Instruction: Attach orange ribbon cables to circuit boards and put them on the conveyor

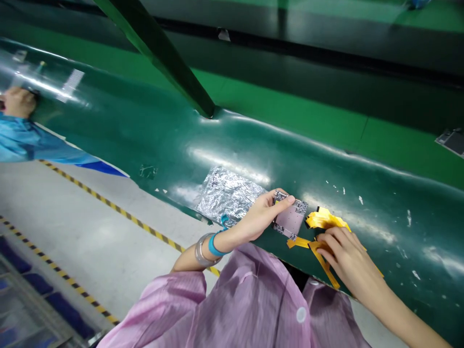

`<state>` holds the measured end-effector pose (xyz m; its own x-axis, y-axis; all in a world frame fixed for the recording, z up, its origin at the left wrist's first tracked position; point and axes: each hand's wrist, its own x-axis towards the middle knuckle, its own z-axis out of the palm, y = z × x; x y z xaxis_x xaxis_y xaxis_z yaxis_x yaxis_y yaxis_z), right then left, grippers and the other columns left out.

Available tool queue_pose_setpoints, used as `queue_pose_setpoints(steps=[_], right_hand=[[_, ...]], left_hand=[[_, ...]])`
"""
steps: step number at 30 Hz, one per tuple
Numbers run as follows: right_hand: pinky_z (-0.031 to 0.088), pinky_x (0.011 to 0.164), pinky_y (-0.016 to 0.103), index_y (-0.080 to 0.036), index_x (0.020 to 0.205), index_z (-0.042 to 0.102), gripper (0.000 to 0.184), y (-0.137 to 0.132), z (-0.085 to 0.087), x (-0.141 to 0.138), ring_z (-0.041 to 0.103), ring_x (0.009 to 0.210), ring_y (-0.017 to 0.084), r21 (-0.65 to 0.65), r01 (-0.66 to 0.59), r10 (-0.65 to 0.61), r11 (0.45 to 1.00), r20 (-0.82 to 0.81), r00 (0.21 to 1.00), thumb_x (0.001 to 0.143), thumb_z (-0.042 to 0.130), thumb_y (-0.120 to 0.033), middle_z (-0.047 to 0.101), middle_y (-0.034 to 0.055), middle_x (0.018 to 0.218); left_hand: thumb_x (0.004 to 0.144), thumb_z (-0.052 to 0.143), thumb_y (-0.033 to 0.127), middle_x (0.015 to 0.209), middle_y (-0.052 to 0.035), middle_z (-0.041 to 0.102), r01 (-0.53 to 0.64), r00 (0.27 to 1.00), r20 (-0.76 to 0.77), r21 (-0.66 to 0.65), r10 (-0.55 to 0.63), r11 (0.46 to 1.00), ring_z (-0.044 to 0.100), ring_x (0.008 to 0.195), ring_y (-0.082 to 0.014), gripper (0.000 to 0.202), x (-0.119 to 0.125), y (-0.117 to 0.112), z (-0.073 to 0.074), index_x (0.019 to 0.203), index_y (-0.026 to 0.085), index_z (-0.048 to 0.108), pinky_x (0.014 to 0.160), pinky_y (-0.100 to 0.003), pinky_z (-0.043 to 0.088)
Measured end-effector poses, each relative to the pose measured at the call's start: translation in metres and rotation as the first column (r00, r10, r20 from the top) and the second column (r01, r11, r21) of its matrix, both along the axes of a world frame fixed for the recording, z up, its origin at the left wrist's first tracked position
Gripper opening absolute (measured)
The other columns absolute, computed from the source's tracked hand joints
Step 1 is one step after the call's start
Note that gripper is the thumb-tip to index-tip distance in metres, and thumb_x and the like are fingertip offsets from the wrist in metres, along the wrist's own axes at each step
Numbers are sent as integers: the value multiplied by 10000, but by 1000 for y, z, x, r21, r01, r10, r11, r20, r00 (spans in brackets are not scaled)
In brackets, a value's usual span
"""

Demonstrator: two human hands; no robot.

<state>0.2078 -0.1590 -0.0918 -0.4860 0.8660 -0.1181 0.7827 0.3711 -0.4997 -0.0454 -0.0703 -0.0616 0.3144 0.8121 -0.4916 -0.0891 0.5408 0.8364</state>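
Note:
My left hand [264,213] grips a small circuit board [290,220] by its left side, thumb lying over the top edge. The board has a bare pinkish-grey middle with small parts along its edges. Just right of it, my right hand [344,249] reaches down with bent fingers into a bunch of yellow-orange flat flex cables [324,218]. Its fingertips close on one of the cables, partly hidden by the hand. Some cable strips spread out below and to the left of the fingers, with dark connector ends.
A crumpled silver foil sheet [232,195] lies left of the board on the green bench mat [174,145]. A green post [163,58] rises behind. At far left, a co-worker's hand [19,102] in a blue sleeve rests on the bench. A dark flat device [453,141] is at far right.

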Motion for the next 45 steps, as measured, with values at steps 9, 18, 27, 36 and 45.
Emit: queue_pose_setpoints(steps=[9, 18, 27, 36, 45], right_hand=[[545, 749, 361, -254, 977, 658, 162, 16, 29, 1, 687, 864, 231, -153, 162, -198, 975, -265, 944, 1028, 537, -350, 729, 39, 937], [509, 671, 330, -260, 889, 698, 89, 24, 64, -5, 640, 657, 174, -188, 355, -401, 916, -409, 820, 958, 654, -295, 705, -10, 785], [447, 670, 334, -259, 923, 676, 60, 26, 63, -1, 594, 728, 192, -171, 241, -289, 955, -368, 884, 970, 643, -276, 685, -4, 785], [434, 700, 345, -263, 918, 659, 82, 29, 64, 1, 598, 715, 182, -193, 209, -267, 959, -362, 893, 987, 616, -272, 680, -17, 786], [435, 684, 335, -271, 932, 657, 60, 27, 64, 1, 580, 743, 191, -215, 234, -300, 948, -362, 883, 982, 628, -288, 678, -12, 789]], left_hand=[[885, 705, 425, 821, 16, 610, 174, 981, -109, 106, -163, 979, 557, 739, -114, 286, 7, -5, 7, 962, 161, 627, 691, -237, 435], [927, 663, 395, 858, -8, 689, 412, 899, -223, 132, -378, 902, 608, 742, -118, 241, 18, -14, 22, 985, 162, 645, 681, -230, 474], [928, 657, 380, 860, -5, 698, 492, 853, -284, 162, -437, 855, 606, 759, -119, 237, 19, -14, 26, 1009, 157, 651, 679, -213, 475], [924, 659, 391, 841, -18, 708, 511, 839, -302, 155, -453, 845, 618, 735, -125, 248, 20, -12, 28, 1002, 155, 662, 639, -204, 480], [921, 666, 388, 831, -16, 703, 513, 837, -310, 160, -451, 843, 612, 737, -123, 245, 22, -12, 29, 992, 153, 662, 637, -199, 475]])
